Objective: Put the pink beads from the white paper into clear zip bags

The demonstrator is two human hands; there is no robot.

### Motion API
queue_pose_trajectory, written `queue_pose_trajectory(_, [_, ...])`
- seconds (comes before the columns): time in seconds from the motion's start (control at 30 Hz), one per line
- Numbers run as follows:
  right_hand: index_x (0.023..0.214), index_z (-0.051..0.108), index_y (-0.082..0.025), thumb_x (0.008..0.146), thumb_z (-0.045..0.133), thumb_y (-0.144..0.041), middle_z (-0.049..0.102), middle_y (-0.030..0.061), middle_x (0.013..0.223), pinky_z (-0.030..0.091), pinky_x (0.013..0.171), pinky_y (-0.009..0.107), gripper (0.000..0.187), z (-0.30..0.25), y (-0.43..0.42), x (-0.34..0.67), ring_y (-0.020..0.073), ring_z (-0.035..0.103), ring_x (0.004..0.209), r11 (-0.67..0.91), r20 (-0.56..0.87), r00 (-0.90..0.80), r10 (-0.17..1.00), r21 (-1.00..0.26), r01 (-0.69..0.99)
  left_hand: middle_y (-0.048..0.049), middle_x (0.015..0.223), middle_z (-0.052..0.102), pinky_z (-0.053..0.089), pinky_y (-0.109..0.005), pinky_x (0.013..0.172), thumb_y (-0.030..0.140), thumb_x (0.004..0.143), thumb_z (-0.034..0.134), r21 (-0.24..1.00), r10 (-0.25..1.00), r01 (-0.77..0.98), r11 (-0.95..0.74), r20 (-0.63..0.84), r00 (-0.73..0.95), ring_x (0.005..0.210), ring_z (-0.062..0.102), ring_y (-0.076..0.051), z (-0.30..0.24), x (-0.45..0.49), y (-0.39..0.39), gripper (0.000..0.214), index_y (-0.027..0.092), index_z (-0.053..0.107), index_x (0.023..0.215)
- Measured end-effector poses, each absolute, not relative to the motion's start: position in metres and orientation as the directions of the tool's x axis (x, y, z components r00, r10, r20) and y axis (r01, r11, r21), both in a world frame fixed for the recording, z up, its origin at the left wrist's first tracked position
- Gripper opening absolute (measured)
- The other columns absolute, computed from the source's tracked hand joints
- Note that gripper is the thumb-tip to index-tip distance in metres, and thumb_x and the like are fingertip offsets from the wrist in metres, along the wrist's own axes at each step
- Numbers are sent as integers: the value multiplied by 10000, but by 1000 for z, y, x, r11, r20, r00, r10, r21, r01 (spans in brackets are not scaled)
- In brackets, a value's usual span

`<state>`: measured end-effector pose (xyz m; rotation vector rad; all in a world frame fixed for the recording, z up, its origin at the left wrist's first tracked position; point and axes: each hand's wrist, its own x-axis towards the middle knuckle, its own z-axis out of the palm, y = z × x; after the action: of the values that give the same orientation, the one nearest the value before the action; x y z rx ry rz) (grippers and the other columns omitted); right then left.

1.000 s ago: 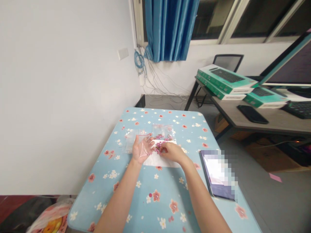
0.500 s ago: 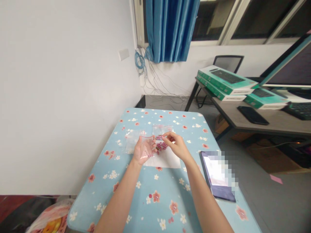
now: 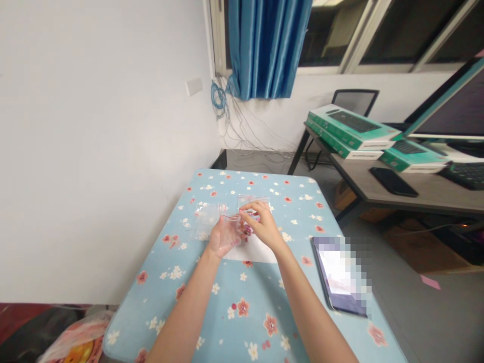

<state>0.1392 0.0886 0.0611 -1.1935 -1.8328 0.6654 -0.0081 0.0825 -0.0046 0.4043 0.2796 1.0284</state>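
My left hand (image 3: 224, 237) lies palm up over the table and holds a small clear zip bag (image 3: 229, 229) with a red seal line at its mouth. My right hand (image 3: 262, 225) sits just beyond it, its fingertips pinched together at the bag's mouth. What they pinch is too small to tell. A cluster of pink-purple beads (image 3: 247, 230) lies on a white paper sheet (image 3: 251, 252), partly hidden behind both hands. Another clear bag (image 3: 252, 200) lies past my right hand, and a crumpled clear bag (image 3: 206, 220) lies left of my left hand.
The table has a blue flower-print cover (image 3: 170, 297). A tablet (image 3: 340, 276) with a blurred screen lies at its right edge. Beyond stands a desk (image 3: 363, 179) with green boxes, a phone and a keyboard. A white wall rises left.
My right hand has risen from the beads on the paper to the bag's mouth. Both hands now cover more of the beads, and the view has tilted slightly.
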Motion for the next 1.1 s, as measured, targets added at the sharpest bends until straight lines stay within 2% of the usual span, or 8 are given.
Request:
queue_pose_trajectory(0.17, [918, 677, -224, 873, 537, -343, 622, 42, 932, 361, 880, 344, 189, 62, 87, 137, 192, 521, 928, 439, 353, -262, 898, -762, 476, -101, 786, 679, 472, -292, 612, 505, 767, 624, 441, 872, -775, 453, -38, 488, 701, 641, -209, -5, -8, 82, 439, 104, 636, 944])
queue_pose_trajectory(0.33, [925, 672, -209, 863, 541, -345, 641, 58, 967, 374, 893, 345, 198, 67, 90, 149, 199, 542, 968, 448, 360, -272, 892, -778, 440, -107, 849, 668, 472, -306, 630, 555, 792, 556, 383, 895, -816, 432, -68, 441, 702, 609, -191, 0, -8, 81, 509, 94, 636, 992])
queue_pose_trajectory(0.4, [916, 659, -192, 854, 537, -336, 651, 63, 949, 406, 838, 322, 198, 69, 92, 157, 194, 565, 929, 412, 333, -250, 909, -806, 424, -99, 849, 654, 465, -303, 618, 585, 808, 505, 358, 907, -838, 412, -77, 413, 687, 591, -178, 3, -9, 81, 548, 98, 628, 1027])
queue_pose_trajectory(0.5, [846, 647, -171, 839, 527, -311, 658, 42, 822, 423, 700, 273, 184, 66, 93, 170, 156, 574, 746, 344, 221, -302, 927, -819, 458, -80, 829, 635, 463, -299, 616, 609, 825, 450, 333, 920, -859, 388, -84, 383, 690, 580, -170, 6, -10, 81, 559, 125, 625, 1044])
queue_pose_trajectory(0.63, [747, 660, -166, 799, 545, -262, 658, 8, 702, 385, 614, 242, 159, 49, 94, 178, 129, 546, 632, 328, -36, -517, 855, -735, 593, -58, 819, 623, 463, -293, 612, 620, 824, 438, 322, 933, -876, 360, -105, 345, 674, 574, -156, 8, -11, 81, 526, 177, 630, 1033])
queue_pose_trajectory(0.73, [729, 672, -168, 759, 584, -252, 673, 10, 681, 345, 558, 229, 125, 37, 94, 175, 128, 555, 609, 320, -159, -526, 835, -637, 701, -55, 809, 618, 462, -287, 607, 613, 818, 456, 320, 935, -879, 354, -115, 335, 667, 571, -151, 8, -11, 81, 516, 176, 632, 1029])
queue_pose_trajectory(0.9, [669, 660, -196, 722, 636, -342, 693, 19, 679, 279, 507, 233, 157, 34, 90, 163, 147, 574, 616, 294, -210, -415, 885, -440, 849, -64, 817, 618, 467, -286, 614, 581, 832, 457, 314, 933, -879, 359, -94, 347, 678, 573, -155, 5, -11, 82, 503, 154, 628, 1033])
queue_pose_trajectory(1.1, [668, 657, -199, 710, 622, -272, 693, 31, 686, 275, 513, 244, 91, 38, 86, 154, 167, 592, 631, 343, -187, -423, 887, -347, 873, -68, 822, 620, 463, -276, 604, 580, 834, 454, 318, 934, -879, 356, -113, 338, 677, 574, -152, 5, -11, 82, 501, 153, 628, 1030])
